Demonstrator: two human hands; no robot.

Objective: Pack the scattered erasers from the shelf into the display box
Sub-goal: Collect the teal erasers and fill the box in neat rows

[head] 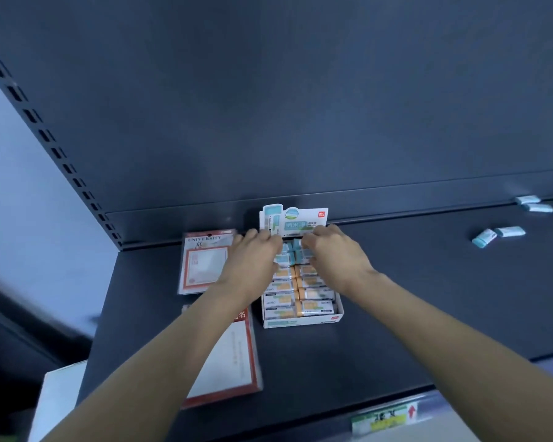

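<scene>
Both hands reach into the back of the display box [302, 321], which stands on the dark shelf [428, 298] just below the middle of the frame. The left hand [253, 256] and the right hand [332, 253] meet over the rear rows, fingers curled down among the blue-wrapped erasers [293, 254] packed there. The fingertips are buried among the erasers, so I cannot tell whether either grip is pinching one or only pressing on them.

Nearer the front of the box lie two columns of orange-and-white erasers [313, 293], filling it side by side. Small dark lettering runs along their wrappers but is too blurred to read. The box's upright header card [296, 220] rises behind the hands; it carries a red logo patch at its upper right and pale blue-green characters in the middle, neither legible.

At the right of the frame, well apart from the box, loose blue erasers remain on the shelf: a pair [497, 235] lying close together, and two more [533, 204] farther back against the rear lip.

Left of the box, a red-bordered packet [201, 266] shows the word "UNIVERSITY" along its top. A second red-bordered packet [233, 362] lies below it, partly under the left forearm, with Chinese characters at its upper corner. At the lower right, a green and yellow price label [383, 419] with a red arrow is clipped to the shelf's front edge; its print is unreadable.
</scene>
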